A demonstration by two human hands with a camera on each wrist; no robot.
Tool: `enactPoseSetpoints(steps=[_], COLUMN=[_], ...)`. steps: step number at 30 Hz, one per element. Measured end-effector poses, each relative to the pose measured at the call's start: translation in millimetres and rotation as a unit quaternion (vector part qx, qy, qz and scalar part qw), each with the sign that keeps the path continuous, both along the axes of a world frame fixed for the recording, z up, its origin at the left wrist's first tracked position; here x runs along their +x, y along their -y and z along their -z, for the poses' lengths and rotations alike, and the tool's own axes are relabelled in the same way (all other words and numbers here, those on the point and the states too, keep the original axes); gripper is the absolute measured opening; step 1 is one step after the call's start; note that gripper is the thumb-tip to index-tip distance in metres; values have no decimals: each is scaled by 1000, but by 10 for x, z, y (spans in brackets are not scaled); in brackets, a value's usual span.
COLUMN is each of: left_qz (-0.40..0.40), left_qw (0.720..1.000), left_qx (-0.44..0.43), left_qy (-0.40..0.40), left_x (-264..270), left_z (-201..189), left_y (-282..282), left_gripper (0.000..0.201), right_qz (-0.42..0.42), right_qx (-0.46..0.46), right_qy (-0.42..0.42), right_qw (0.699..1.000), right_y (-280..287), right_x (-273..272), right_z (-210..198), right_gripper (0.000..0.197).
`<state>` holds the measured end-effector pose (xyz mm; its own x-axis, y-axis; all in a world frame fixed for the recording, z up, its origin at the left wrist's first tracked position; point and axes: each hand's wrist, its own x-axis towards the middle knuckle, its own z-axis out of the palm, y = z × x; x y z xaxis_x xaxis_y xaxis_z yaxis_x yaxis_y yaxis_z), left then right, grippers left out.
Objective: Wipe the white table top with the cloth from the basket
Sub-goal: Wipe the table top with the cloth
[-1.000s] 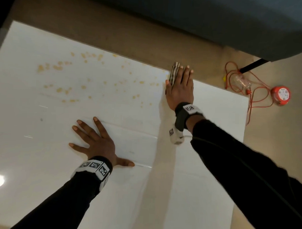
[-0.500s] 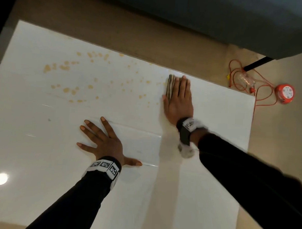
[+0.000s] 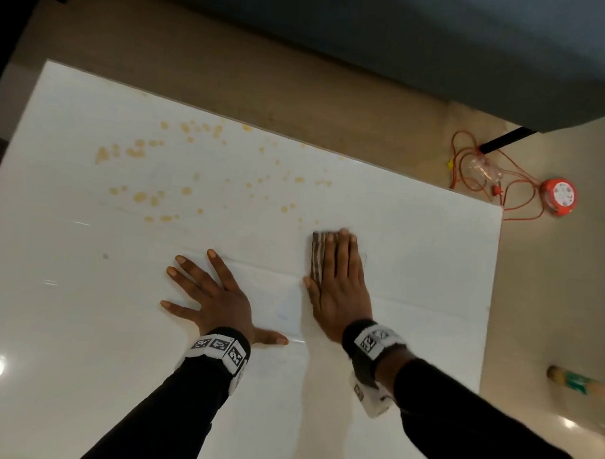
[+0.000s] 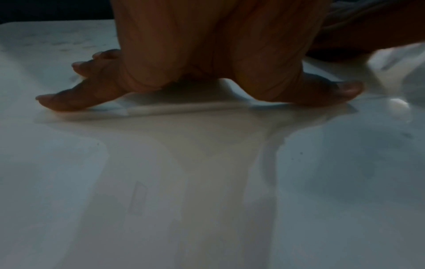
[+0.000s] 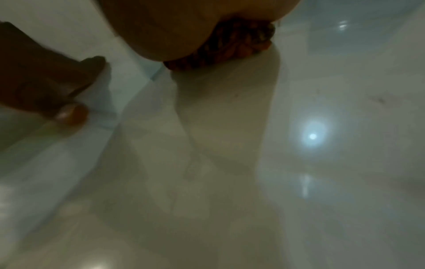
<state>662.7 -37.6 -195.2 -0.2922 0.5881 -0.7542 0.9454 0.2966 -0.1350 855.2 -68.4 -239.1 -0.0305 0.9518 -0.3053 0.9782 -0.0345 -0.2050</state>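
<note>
The white table top (image 3: 413, 253) fills most of the head view, with several small yellowish stains (image 3: 158, 196) scattered over its far left part. My right hand (image 3: 338, 282) lies flat, fingers straight, pressing a folded brown striped cloth (image 3: 318, 255) onto the table right of centre; most of the cloth is hidden under the palm. In the right wrist view the cloth (image 5: 230, 45) shows crumpled beneath the palm. My left hand (image 3: 206, 291) rests flat on the bare table with fingers spread, holding nothing; the left wrist view shows its fingers (image 4: 76, 98) splayed on the surface.
On the floor beyond the table's right corner lie a tangled orange cable (image 3: 474, 166) and a round orange reel (image 3: 559, 198). A dark grey sofa edge (image 3: 438, 45) runs along the back. A pale stick-like object (image 3: 583, 383) lies on the floor at right.
My right hand has slid the cloth from the far edge of the table toward me, ending beside my left hand. The left hand has stayed planted.
</note>
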Motion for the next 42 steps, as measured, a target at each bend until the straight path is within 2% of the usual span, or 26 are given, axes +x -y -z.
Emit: enactPoseSetpoints(steps=[4, 6, 8, 10, 14, 16, 19, 24, 27, 30, 32, 34, 36, 39, 42], left_qz=[8, 13, 17, 17, 13, 5, 8, 60, 83, 27, -5, -22, -36, -71, -91], left_qw=[1000, 1000, 1000, 1000, 1000, 1000, 999, 990, 982, 981, 983, 986, 989, 991, 992], left_qx=[3, 6, 6, 8, 6, 11, 16, 93, 155, 188, 180, 162, 142, 114, 86], left_qy=[-7, -7, -3, 2, 17, 29, 42, 83, 63, 35, 24, 22, 9, 15, 23], left_x=[-7, -26, -44, -46, -67, -65, -85, -330, -733, -1363, -1728, -2039, -2288, -2525, -2588], left_z=[28, 47, 65, 36, 9, 8, 22, 102, 145, 133, 127, 80, 15, -20, 31], left_y=[17, 15, 15, 18, 3, 12, 16, 220, 201, -139, -431, -659, -825, -939, -954], left_gripper=[203, 203, 203, 202, 202, 201, 200, 187, 176, 174, 181, 186, 189, 196, 197], right_qz=[50, 94, 129, 146, 80, 68, 59, 106, 125, 98, 68, 53, 31, 0, 2], right_qx=[38, 27, 25, 28, 20, 5, 2, -1, 5, 3, 16, 1, -1, -12, 12], right_qy=[20, 13, 6, 0, 2, -12, 6, 41, 38, 31, 48, 24, 10, 9, 55], right_qw=[998, 995, 991, 989, 997, 998, 998, 994, 991, 995, 996, 998, 999, 1000, 998], right_y=[-1093, -1602, -1844, -1626, -237, 241, 29, -1419, -1915, -1633, -1099, -491, -166, -334, -1087], right_x=[118, 139, 105, 19, -399, -508, -444, -297, -260, -336, -504, -715, -824, -689, -470], right_z=[140, 129, 133, 133, 32, -44, -3, 190, 187, 177, 211, 142, 61, -1, 188], right_gripper=[80, 80, 81, 82, 75, 75, 77, 86, 86, 83, 79, 79, 82, 83, 86])
